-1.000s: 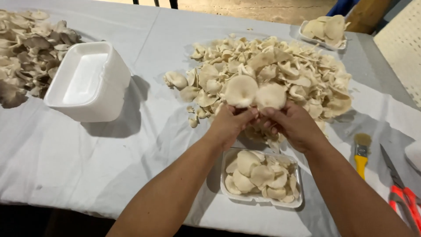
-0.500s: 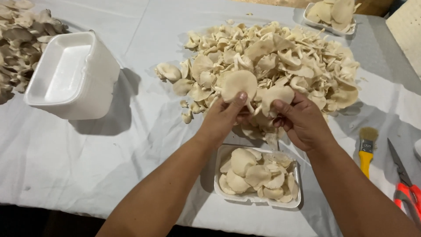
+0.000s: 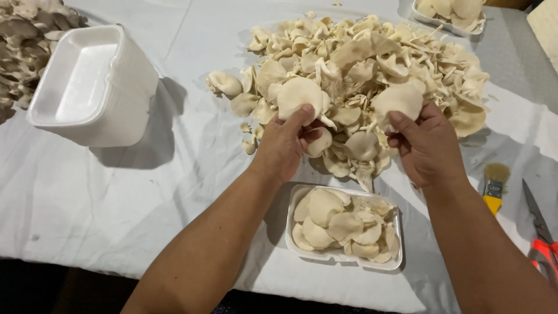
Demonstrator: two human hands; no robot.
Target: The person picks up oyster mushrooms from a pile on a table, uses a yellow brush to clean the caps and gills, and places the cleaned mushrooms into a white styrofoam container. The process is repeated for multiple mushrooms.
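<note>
Two hands, left hand (image 3: 285, 145) and right hand (image 3: 427, 145), each grasp a mushroom cap; filled white tray (image 3: 343, 259) below; stacked white trays (image 3: 125, 93) left.

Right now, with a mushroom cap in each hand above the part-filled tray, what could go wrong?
The left hand and right hand pinch thin mushroom caps by their edges; these may tear. The tray sits near the table edge, so a nudge might tip it off. The scissors lie close to the right forearm.

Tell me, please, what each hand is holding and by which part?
The left hand pinches a pale mushroom cap at its lower edge; the right hand grips another mushroom cap likewise.
</note>
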